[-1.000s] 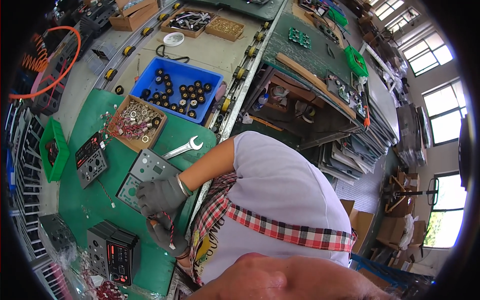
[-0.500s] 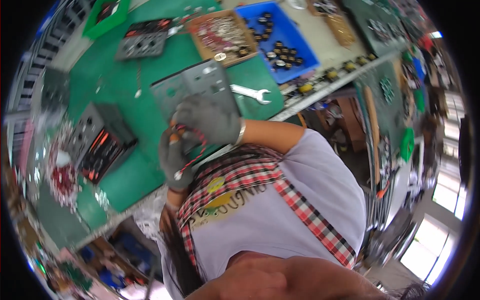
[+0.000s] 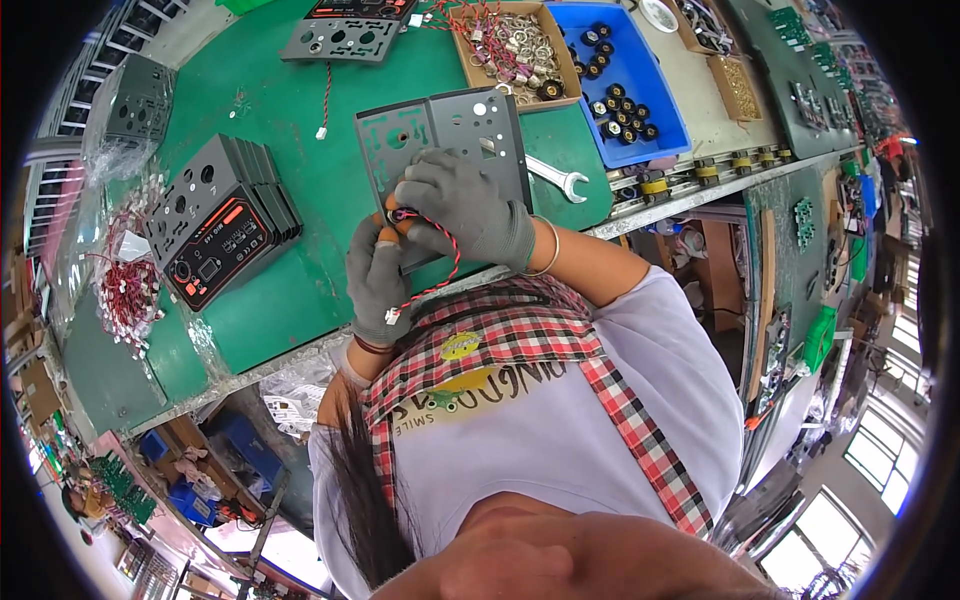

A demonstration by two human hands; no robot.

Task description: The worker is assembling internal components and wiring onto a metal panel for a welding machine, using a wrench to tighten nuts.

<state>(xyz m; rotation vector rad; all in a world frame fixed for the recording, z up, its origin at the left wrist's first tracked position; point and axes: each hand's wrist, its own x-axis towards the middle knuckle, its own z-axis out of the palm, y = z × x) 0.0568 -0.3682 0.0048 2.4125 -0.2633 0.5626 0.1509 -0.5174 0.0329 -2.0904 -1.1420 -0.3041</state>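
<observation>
My left hand (image 3: 376,278), in a grey glove with bare orange-tan fingertips showing, pinches one side of a small dark part. My right hand (image 3: 455,208), gloved alike, closes on it from the other side. From their fingertips hangs a twisted red-and-black wire (image 3: 455,262), ending in a white plug by my left wrist. The small part itself is mostly hidden by the fingers. Beneath my hands lies a bent grey metal panel (image 3: 505,150) with cut-out holes. An open-ended wrench (image 3: 560,180) rests just right of the panel.
At the left stand stacked dark printed panels (image 3: 215,235) beside a heap of red wires (image 3: 130,295). Farther back are another panel (image 3: 345,40), a cardboard box of metal rings and wires (image 3: 560,60), and a blue bin of black knob-like parts (image 3: 665,110). A metal rail (image 3: 690,185) edges the green bench.
My view has shifted, so the bench things sit farther right and higher in the picture, and it is sharper. Both hands stay together at the wired part.
</observation>
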